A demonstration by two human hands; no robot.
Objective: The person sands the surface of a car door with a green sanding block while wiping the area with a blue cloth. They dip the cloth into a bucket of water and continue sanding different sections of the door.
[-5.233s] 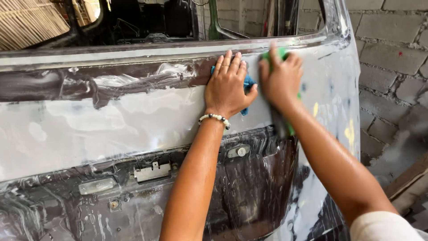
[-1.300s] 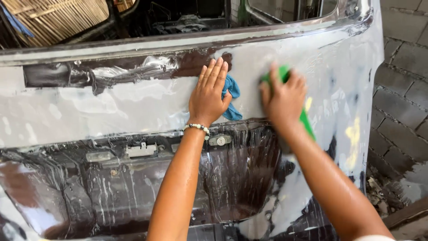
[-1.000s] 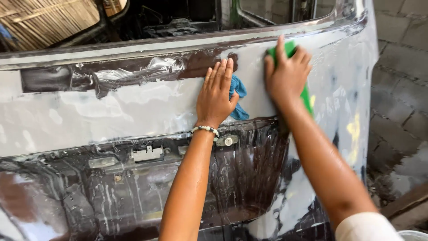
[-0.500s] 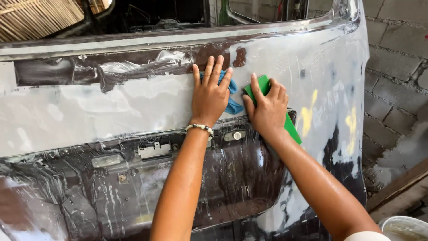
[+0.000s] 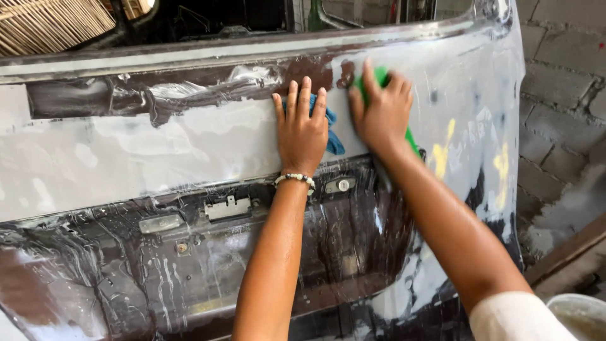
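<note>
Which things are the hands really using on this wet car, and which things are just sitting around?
In use:
- left hand flat on a blue cloth
- right hand pressing a green pad
- wet car panel, grey with bare dark patches

Just sitting around:
- white bucket, bottom right corner
- block wall, right
- wooden plank by the wall

Grey block wall point(image 5: 562, 82) stood at three o'clock, mortar joints plain. Woven slatted panel point(image 5: 57, 25) lay at ten o'clock behind the window opening. Small metal bracket point(image 5: 227, 207) sat in the dark recess at seven o'clock, with an oblong lamp lens point(image 5: 161, 223) just beside it and a round-centred fitting point(image 5: 339, 185) near six o'clock. Rim of a pale bucket point(image 5: 577, 316) showed at five o'clock. A wooden plank point(image 5: 565, 249) ran slantwise at four o'clock.
</note>
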